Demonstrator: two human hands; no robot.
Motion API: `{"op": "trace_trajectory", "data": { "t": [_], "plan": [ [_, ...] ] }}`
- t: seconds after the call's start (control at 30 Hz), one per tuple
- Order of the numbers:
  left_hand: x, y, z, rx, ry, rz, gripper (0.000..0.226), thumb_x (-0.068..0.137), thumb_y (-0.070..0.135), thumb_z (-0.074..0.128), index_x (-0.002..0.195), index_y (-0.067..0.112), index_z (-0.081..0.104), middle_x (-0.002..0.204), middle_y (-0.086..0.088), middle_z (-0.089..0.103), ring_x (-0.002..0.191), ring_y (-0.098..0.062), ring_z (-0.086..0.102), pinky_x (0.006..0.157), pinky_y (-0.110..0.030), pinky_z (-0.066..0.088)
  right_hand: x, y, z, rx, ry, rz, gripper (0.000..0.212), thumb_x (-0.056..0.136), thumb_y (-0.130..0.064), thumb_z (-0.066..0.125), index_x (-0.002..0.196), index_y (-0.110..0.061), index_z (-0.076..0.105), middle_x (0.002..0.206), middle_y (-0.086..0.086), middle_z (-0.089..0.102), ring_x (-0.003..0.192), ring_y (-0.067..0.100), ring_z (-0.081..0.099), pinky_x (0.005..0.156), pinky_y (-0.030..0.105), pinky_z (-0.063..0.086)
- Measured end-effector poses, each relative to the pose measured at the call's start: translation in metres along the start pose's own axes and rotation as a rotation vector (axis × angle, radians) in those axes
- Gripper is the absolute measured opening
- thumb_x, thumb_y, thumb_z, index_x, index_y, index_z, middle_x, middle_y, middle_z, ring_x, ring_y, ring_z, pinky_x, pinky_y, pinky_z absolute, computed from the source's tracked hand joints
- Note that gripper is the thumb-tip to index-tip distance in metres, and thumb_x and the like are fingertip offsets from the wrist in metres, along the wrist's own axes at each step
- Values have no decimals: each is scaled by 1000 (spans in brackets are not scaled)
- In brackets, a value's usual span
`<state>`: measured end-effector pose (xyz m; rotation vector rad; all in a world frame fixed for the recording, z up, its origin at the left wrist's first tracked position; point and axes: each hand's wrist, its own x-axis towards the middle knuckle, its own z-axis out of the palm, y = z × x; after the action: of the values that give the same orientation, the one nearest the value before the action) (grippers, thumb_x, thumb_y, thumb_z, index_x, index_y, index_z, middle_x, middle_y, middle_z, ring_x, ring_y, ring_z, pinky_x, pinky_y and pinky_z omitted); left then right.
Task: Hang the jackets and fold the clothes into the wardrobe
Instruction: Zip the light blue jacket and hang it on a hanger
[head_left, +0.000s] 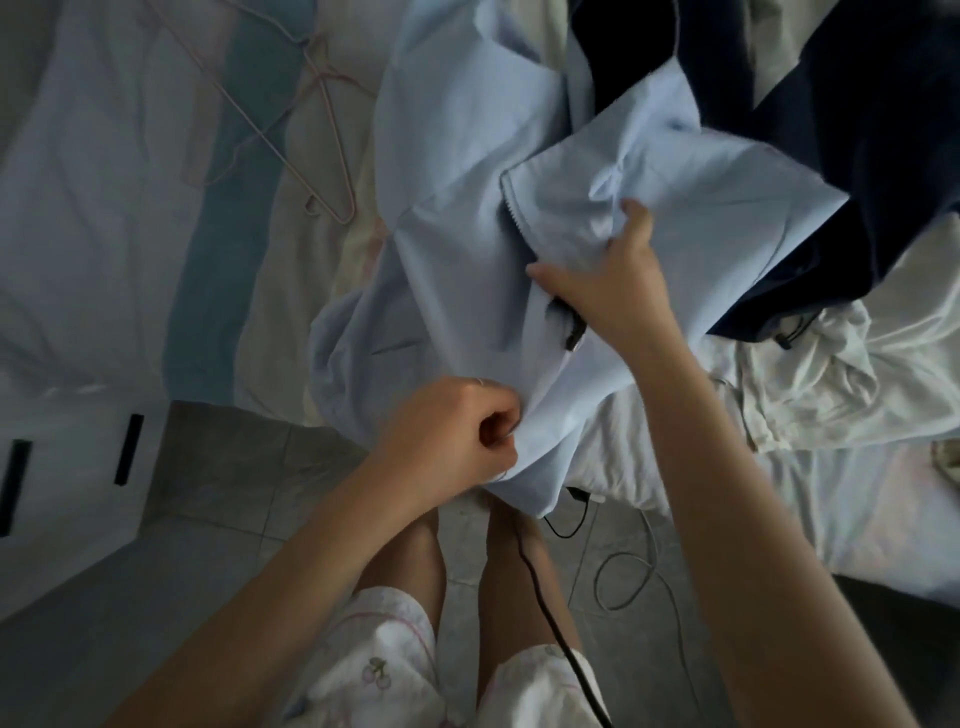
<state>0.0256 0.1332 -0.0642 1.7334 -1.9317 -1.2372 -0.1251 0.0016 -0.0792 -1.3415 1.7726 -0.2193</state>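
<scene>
**Jacket held at both ends, hangers off to the left**

The light blue jacket (457, 156) lies on the bed (104, 208). Its long axis runs away from the person and its zip (513, 208) faces up. The left hand (452, 431) is nearer, fingers clenched on the hem at the bed's edge. The right hand (608, 270) reaches farther up, thumb and forefinger spread over the front flap; whether it pinches cloth I cannot tell. The hangers (311, 135) lie well apart, up-left, so the left arm looks better placed to fetch one.

Bed (104, 208) w/ blue jacket (457, 156), navy garment (857, 130), white clothes (831, 374), pink hangers (344, 171).
</scene>
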Motion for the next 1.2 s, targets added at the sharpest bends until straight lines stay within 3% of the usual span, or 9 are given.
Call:
{"op": "trace_trajectory", "data": {
  "t": [0.13,0.27,0.4,0.63,0.8,0.97,1.03,1.13,1.2],
  "plan": [
    [-19,-1,-10,105,-174,-131,18,71,22,61,65,15,46,60,0,50,58,-15,50,56,-36,45,-4,-9,13,276,27,169,2,85,-4,51,84,-5,53,74,11,48,68,24,47,53,24,29],
    [-32,8,-42,-90,-117,-267,17,84,23,66,99,23,58,101,8,59,93,-6,56,81,-28,47,-43,-9,-10,985,-101,314,15,68,-1,42,66,-15,37,64,3,31,58,15,33,57,29,27],
    [-24,50,-69,-557,133,-293,59,82,39,71,133,29,43,133,17,44,120,5,44,95,-16,40,-100,-26,-48,1172,-219,334,8,71,-4,39,67,-9,43,66,6,41,65,22,42,64,33,34],
    [9,131,-79,-1226,293,-591,56,86,28,68,131,20,36,123,-7,57,108,-22,59,98,-40,47,-181,-96,-93,1058,-436,44,26,71,-34,77,92,-18,77,99,8,72,95,18,68,86,30,55],
    [-1,170,-116,-940,373,-443,21,88,-6,49,90,12,60,72,-2,64,73,-20,60,60,-21,50,-208,-133,-153,1168,-289,-94,22,78,-19,68,99,-14,72,103,7,72,100,18,67,90,29,54],
    [-17,219,-201,-1479,484,-272,38,76,-16,26,60,10,49,61,-8,52,64,-18,52,64,-25,46,-209,-127,-219,1154,112,31,21,91,-20,56,106,-7,63,92,11,71,75,18,71,64,30,56],
    [-39,244,-218,-1603,327,-45,25,65,-8,34,60,10,51,67,-9,57,66,-17,57,65,-23,47,-209,-109,-237,840,196,152,29,90,-23,60,112,-3,57,84,12,68,67,25,69,59,32,56],
    [-60,274,-215,-1355,185,211,36,66,8,53,100,-1,59,96,-13,68,90,-22,66,76,-29,54,-222,-94,-258,64,375,82,73,78,-28,76,135,-1,40,123,19,53,110,35,55,88,40,47],
    [-65,290,-205,-1155,216,245,53,64,17,69,111,-4,54,103,-17,65,98,-27,63,84,-36,51,-236,-106,-269,79,469,-158,87,75,-24,79,145,-13,29,138,11,42,127,27,43,99,36,38]
  ]
}}
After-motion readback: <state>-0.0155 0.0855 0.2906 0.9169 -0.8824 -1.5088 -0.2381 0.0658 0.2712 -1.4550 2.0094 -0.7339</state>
